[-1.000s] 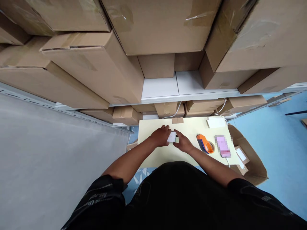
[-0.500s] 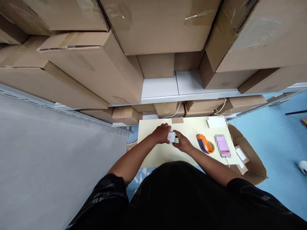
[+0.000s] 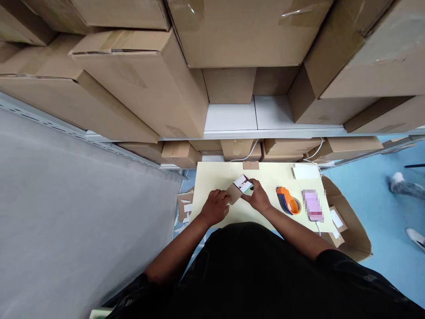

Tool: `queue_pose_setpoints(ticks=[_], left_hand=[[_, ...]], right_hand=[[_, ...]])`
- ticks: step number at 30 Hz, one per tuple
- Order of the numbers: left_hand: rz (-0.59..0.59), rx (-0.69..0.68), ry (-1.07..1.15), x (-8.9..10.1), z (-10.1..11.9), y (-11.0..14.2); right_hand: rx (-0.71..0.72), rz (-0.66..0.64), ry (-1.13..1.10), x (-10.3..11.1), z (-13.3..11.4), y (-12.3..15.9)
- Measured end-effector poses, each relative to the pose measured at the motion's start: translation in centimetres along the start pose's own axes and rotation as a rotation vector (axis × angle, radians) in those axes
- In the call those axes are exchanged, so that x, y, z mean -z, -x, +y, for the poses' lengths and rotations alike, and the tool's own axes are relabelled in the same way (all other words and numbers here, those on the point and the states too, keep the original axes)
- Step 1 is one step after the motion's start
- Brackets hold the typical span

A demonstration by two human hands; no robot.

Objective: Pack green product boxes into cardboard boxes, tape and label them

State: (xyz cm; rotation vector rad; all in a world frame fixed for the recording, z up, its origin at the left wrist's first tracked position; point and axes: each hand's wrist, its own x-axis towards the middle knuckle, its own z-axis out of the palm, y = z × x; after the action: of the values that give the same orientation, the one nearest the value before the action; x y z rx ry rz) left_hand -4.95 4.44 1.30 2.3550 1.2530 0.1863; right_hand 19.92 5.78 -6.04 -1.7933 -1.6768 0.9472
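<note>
1 box [image 3: 234, 194] | brn/wht, grn edge, dk marks | held: L grip [image 3: 214, 207], R grip [image 3: 259, 197]

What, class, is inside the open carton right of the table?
At least two brown cardboard pieces with white patches show in the carton; the table covers its left part.

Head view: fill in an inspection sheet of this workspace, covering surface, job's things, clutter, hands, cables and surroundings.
Surface: pale yellow table.
Job's things: small box, brown and white.
Clutter: tape dispenser, phone, white item.
Hands: left hand at the box's brown end; right hand gripping the other end.
Cables: white cable at the phone; second cable behind the table.
Surroundings: cartons on shelves; open carton at right; someone's shoes beyond.
</note>
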Motion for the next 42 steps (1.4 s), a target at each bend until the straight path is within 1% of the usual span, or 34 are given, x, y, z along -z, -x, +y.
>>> queue_pose_setpoints(ticks=[3, 6, 7, 9, 12, 15, 18, 20, 22, 23, 25, 27, 29, 33, 36, 39, 42], left_hand=[[0.040, 0.163, 0.211, -1.7, -0.3, 0.2], [0.066, 0.317, 0.500, -3.1, 0.0, -1.0], [0.069, 0.340, 0.594, -3.4, 0.1, -1.6], [0.077, 0.338, 0.743, -3.7, 0.4, -2.9], [0.124, 0.282, 0.841, -3.7, 0.5, -4.5], [0.167, 0.255, 0.812, -3.4, 0.4, -5.4], [0.189, 0.314, 0.689, -3.4, 0.6, -5.9], [0.176, 0.349, 0.626, -3.4, 0.8, -6.2], [0.137, 0.344, 0.604, -3.4, 0.9, -6.5], [0.117, 0.330, 0.605, -3.3, 0.9, -6.6], [0.073, 0.282, 0.634, -3.1, 0.8, -6.9], [0.029, 0.224, 0.665, -2.8, 0.7, -7.2], [0.015, 0.194, 0.638, -2.6, 0.6, -7.4], [0.043, 0.228, 0.483, -2.3, 0.7, -7.8], [0.005, 0.239, 0.456, -1.8, 1.1, -8.1], [0.014, 0.265, 0.476, -1.2, 1.4, -8.2], [0.057, 0.326, 0.581, -0.8, 1.1, -7.9]], right_hand=[[0.022, -0.014, 0.012, 0.1, -0.3, 0.2], [0.034, -0.053, 0.015, 0.2, -0.7, 0.7], [0.030, -0.066, 0.012, 0.2, -0.9, 0.9], [0.005, -0.095, 0.005, 0.1, -1.1, 1.4], [-0.027, -0.138, -0.018, 0.2, -1.1, 2.3], [-0.012, -0.174, -0.065, 0.4, -0.5, 3.0], [0.032, -0.180, -0.111, 0.9, 0.1, 3.2], [0.065, -0.111, -0.130, 1.4, 0.3, 3.1], [0.062, -0.009, -0.164, 1.9, 0.1, 2.7], [0.049, 0.019, -0.184, 2.1, -0.2, 2.5], [0.033, 0.005, -0.194, 2.4, -0.8, 2.1], [0.036, -0.042, -0.144, 2.5, -1.5, 1.7], [0.033, -0.056, -0.088, 2.4, -2.1, 1.5], [-0.006, -0.072, -0.035, 2.2, -2.5, 1.2], [0.005, -0.098, 0.041, 2.2, -2.8, 1.1], [0.040, -0.068, 0.121, 2.1, -3.3, 1.2], [0.125, -0.002, 0.179, 2.1, -3.9, 1.4]])
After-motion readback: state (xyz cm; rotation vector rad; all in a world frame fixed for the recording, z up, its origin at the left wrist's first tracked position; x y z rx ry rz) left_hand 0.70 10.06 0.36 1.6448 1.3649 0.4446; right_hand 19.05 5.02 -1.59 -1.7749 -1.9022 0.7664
